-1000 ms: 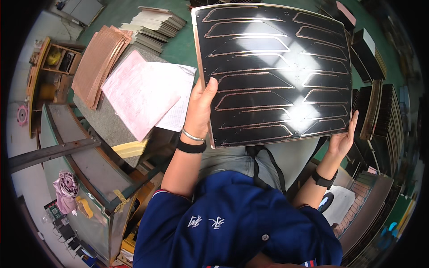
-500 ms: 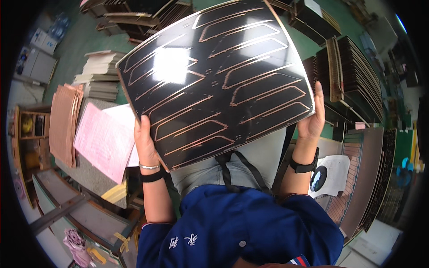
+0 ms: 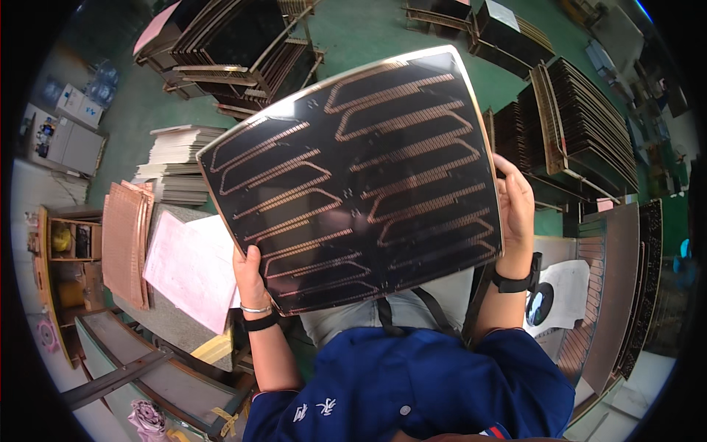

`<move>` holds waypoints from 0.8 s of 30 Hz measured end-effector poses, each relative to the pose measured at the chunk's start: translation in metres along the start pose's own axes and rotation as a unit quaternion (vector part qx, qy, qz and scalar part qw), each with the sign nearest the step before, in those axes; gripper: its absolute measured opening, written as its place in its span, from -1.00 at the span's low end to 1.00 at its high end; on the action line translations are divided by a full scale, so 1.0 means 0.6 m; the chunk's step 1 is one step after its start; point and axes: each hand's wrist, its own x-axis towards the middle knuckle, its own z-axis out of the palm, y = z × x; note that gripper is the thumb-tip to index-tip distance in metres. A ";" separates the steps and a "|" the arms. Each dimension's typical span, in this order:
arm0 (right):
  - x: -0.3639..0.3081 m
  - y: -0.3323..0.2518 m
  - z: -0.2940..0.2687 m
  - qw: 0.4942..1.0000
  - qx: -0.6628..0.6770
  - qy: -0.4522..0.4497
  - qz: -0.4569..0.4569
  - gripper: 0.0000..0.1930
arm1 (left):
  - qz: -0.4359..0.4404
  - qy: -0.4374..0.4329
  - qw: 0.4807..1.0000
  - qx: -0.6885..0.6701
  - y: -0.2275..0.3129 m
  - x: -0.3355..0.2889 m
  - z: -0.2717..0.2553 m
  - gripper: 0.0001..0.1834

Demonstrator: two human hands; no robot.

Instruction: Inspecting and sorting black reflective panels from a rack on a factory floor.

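Note:
I hold a large black circuit board panel (image 3: pixel 353 199) with rows of copper-coloured strips and traces, tilted above my lap. At its lower left edge my left hand (image 3: pixel 251 280) grips it, the thumb resting on the face and the other fingers hidden behind. On the opposite side my right hand (image 3: pixel 517 202) is closed along the right edge with its fingers bent. The panel's underside does not show. Pink and white sheets (image 3: pixel 190 272) lie just left of my left hand.
Copper-coloured boards (image 3: pixel 127 247) and a pale stack of sheets (image 3: pixel 180 162) stand to the left. Racks of dark panels (image 3: pixel 585 125) stand at the right; another rack (image 3: pixel 236 44) is at the far left. A white sheet with a black disc (image 3: pixel 567 295) lies by my right arm.
The panel sits lower in view and its tilt has changed, so the bright glare has mostly gone. My right hand's fingers, straight before, are now bent at the edge.

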 end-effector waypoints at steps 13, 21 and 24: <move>0.005 0.028 -0.054 0.983 -0.177 -0.025 -0.048 -0.68 | -0.001 -0.011 1.000 -0.007 0.026 -0.015 0.014 -0.48; 0.015 0.035 -0.038 0.988 -0.126 -0.015 -0.088 -0.61 | 0.077 0.014 0.997 0.022 0.028 -0.007 0.024 -0.58; 0.019 0.038 -0.039 0.988 -0.120 0.001 -0.093 -0.58 | 0.100 0.065 0.993 -0.013 0.033 -0.002 0.038 -0.76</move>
